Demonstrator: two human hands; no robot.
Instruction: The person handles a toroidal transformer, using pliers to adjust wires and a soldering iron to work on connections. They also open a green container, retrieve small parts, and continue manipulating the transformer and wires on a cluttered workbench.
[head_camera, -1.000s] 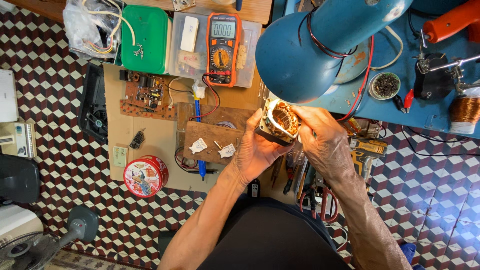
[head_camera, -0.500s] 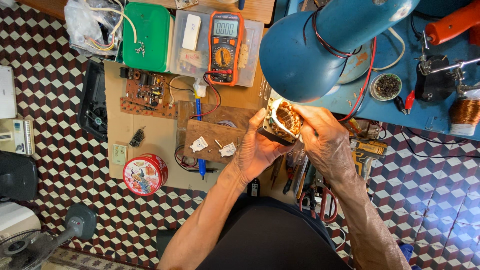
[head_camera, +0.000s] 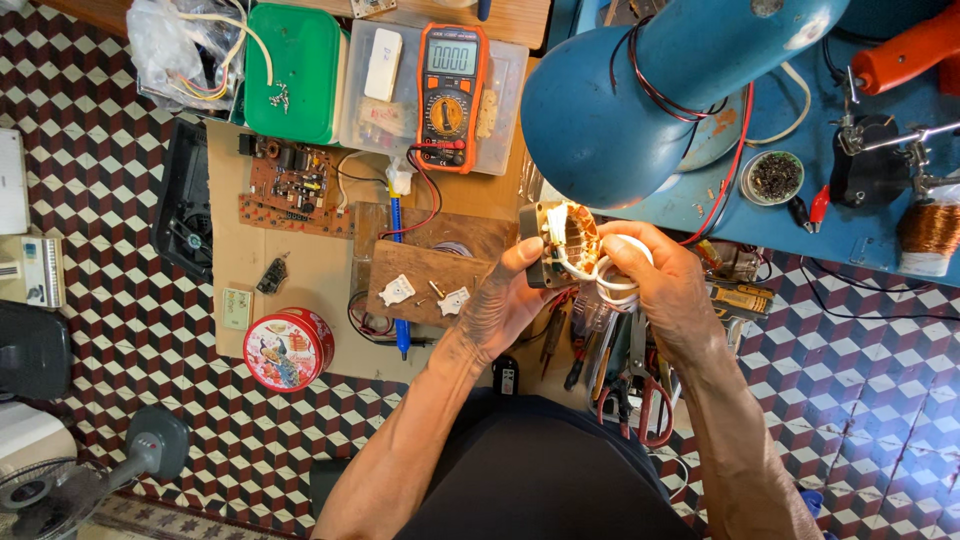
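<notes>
My left hand (head_camera: 505, 305) grips a small motor stator (head_camera: 562, 243) with copper windings, held up under the blue lamp shade (head_camera: 640, 100). My right hand (head_camera: 665, 285) holds a roll of white tape (head_camera: 622, 268) pressed against the stator's right side. Both hands hover above the workbench, just right of a wooden block (head_camera: 425, 275) that carries small white parts and screws.
An orange multimeter (head_camera: 450, 95) lies on a clear plastic box, with a green box (head_camera: 295, 70) and a circuit board (head_camera: 295, 185) to its left. A round red tin (head_camera: 288, 348) sits at the cardboard's near edge. Pliers and scissors (head_camera: 640, 395) lie below my hands. A copper wire spool (head_camera: 930, 230) stands far right.
The hands and stator have shifted slightly; the white tape roll now shows more clearly at the stator's right side.
</notes>
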